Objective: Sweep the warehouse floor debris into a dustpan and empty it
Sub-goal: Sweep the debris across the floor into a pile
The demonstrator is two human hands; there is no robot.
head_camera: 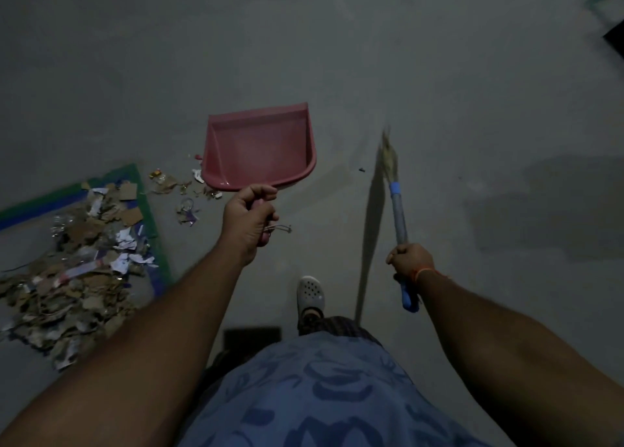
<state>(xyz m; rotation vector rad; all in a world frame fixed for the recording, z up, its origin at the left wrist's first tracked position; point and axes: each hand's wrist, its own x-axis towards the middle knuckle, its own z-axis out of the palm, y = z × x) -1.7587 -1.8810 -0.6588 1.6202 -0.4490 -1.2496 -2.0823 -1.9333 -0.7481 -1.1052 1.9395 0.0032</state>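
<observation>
Pink dustpan (260, 147) held clear of floor, pan just beyond left hand (248, 220), fingers (260, 193) curled tight round its handle. Pan looks empty inside. Broom (395, 190) in right hand (410, 261), fingers gripping grey shaft above blue end, straw tip blurred, pointing away. Both arms extended forward, forearms bare. Debris pile (81, 254) of torn cardboard and paper lies well left of left hand, partly on green and blue floor tape (148, 217). Grey concrete floor (472, 92), dim light. White clog (310, 294) below, between hands.
</observation>
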